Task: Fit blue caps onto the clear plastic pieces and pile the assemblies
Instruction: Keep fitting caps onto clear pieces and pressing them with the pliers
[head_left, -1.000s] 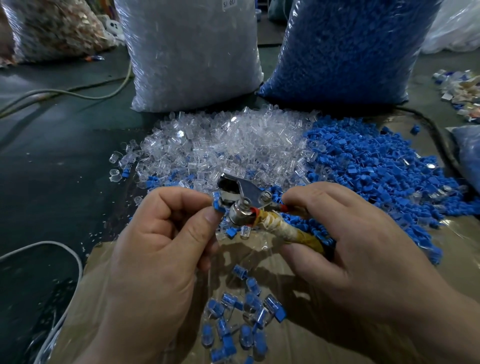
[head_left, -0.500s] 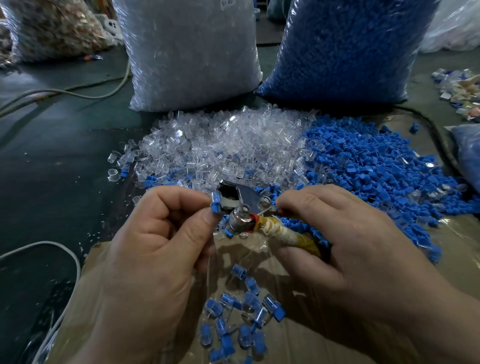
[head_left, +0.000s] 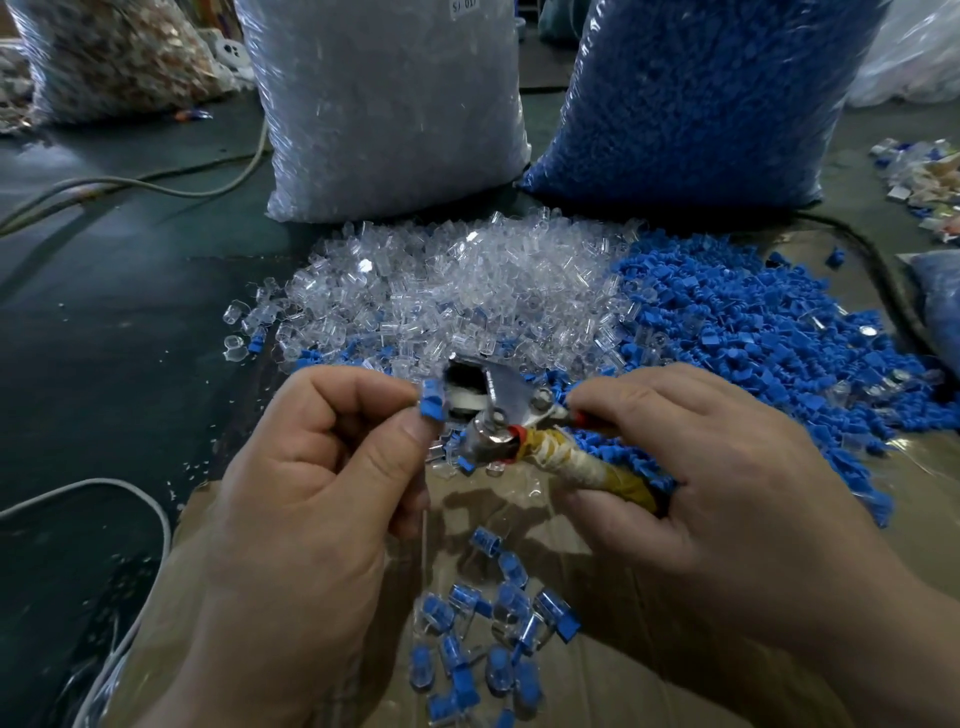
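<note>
My left hand pinches a blue cap between thumb and forefinger, right at the jaws of a metal plier-like tool. My right hand grips that tool by its tape-wrapped yellow handle. Whether a clear piece sits under the cap is hidden by my fingers. Behind the hands lie a heap of clear plastic pieces and a heap of blue caps. Several finished assemblies lie in a small pile on the cardboard below my hands.
A tall bag of clear pieces and a tall bag of blue caps stand at the back. Cardboard sheet covers the near floor. Pale cables cross the dark floor at left. Scattered parts lie far right.
Both hands and the tool have stayed almost in place; the left hand's cap has shifted slightly closer to the tool's jaws.
</note>
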